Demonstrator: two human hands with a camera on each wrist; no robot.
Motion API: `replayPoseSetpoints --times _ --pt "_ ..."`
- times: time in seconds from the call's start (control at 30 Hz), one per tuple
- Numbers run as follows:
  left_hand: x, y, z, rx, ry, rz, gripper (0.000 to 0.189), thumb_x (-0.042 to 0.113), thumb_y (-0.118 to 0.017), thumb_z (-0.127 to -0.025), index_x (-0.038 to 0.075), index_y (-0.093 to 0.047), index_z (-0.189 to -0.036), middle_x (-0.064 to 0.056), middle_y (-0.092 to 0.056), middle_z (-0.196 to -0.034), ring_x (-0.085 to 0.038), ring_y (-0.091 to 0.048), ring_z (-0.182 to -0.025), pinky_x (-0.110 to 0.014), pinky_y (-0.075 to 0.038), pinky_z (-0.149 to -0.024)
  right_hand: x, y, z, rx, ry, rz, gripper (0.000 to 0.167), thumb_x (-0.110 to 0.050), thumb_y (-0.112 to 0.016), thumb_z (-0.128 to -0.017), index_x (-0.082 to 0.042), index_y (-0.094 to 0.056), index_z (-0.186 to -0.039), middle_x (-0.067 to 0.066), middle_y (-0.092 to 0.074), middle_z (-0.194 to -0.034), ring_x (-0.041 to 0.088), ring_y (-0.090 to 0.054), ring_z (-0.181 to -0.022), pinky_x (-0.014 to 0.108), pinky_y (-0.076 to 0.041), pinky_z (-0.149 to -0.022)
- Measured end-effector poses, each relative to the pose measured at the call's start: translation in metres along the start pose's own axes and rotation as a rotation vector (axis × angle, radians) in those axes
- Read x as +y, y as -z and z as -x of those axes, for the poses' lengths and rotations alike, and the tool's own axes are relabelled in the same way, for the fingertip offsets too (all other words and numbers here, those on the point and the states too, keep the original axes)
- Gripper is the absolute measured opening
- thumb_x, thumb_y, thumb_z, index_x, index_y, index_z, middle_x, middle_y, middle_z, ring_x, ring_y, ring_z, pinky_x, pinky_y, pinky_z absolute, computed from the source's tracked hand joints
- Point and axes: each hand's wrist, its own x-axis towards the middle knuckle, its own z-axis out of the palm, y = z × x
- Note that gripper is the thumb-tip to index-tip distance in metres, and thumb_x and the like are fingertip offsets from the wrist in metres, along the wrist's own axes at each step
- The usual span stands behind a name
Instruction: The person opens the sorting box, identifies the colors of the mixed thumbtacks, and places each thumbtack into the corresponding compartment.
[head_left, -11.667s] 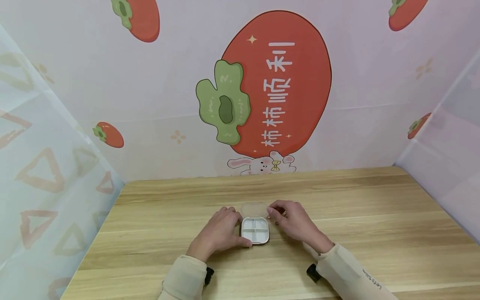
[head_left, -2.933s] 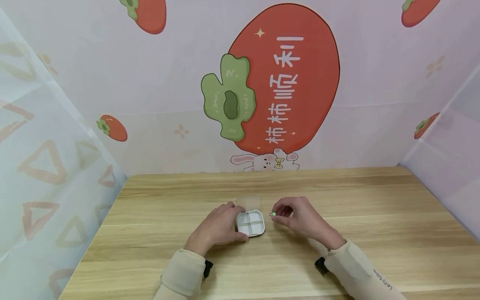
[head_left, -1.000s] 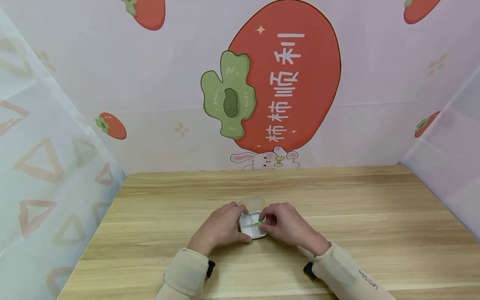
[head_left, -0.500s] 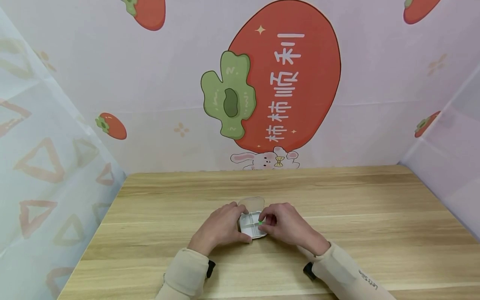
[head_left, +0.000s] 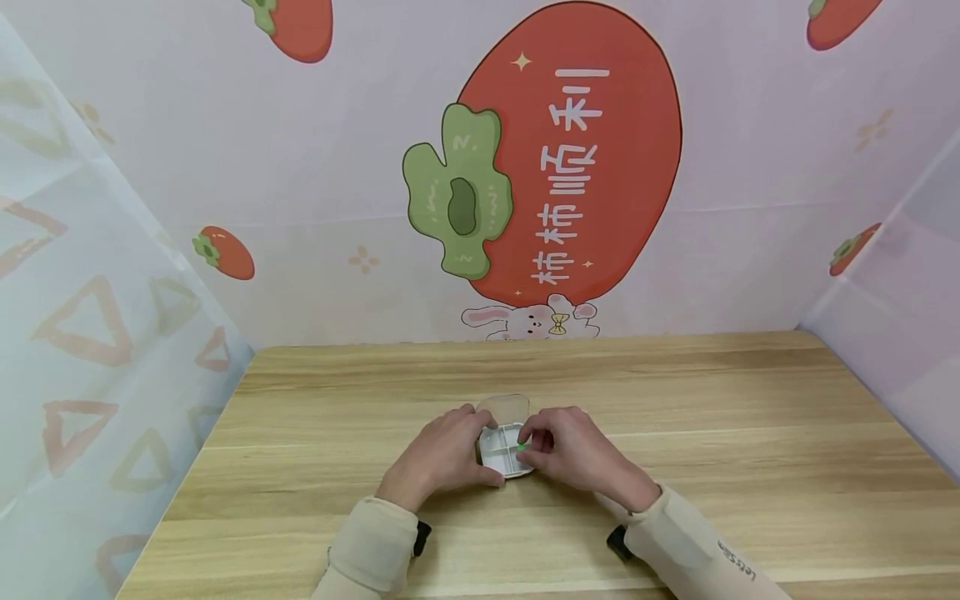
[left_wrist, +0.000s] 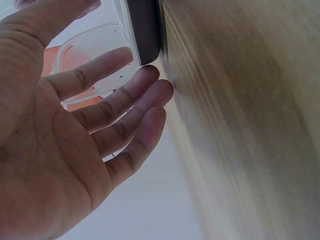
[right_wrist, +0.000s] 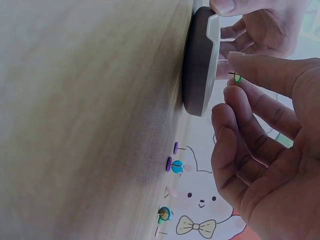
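A small four-compartment pill box (head_left: 496, 457) lies on the table with its clear lid (head_left: 504, 407) folded back. My left hand (head_left: 442, 458) holds the box at its left side, thumb at the near corner and index finger at the far edge. In the left wrist view the other fingers (left_wrist: 142, 132) spread beside the box's dark base (left_wrist: 144, 30). Over the right-hand compartments, my right hand (head_left: 573, 446) pinches a green thumbtack (right_wrist: 237, 77) between thumb and index finger. The tack's metal pin shows in the right wrist view. My right fingers cover the box's right edge in the head view.
Several loose thumbtacks lie on the table beyond the box in the right wrist view, among them a purple one (right_wrist: 175, 148), a blue one (right_wrist: 177, 166) and a pink one (right_wrist: 171, 192). A patterned backdrop (head_left: 337, 167) stands behind the wooden table (head_left: 712, 417).
Since about three seconds ago, my right hand has moved left with the green thumbtack, from beside the pill box to over it. In the last second both hands have stayed nearly still.
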Motion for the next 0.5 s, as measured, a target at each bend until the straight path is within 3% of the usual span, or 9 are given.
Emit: replayPoseSetpoints --times 0.5 --pt "0.0005 0.0002 0.0002 -0.004 0.004 -0.003 0.067 0.044 -0.091 -0.073 0.009 -0.065 -0.124 -0.002 -0.062 -0.106 -0.015 -0.056 -0.089 -0.039 -0.05 -0.085 -0.0007 0.0011 0.0006 0.004 -0.008 0.017 0.013 -0.014 -0.084 -0.083 -0.014 -0.073 -0.089 -0.013 -0.056 -0.07 0.004 -0.052 -0.064 0.024 -0.047 -0.058"
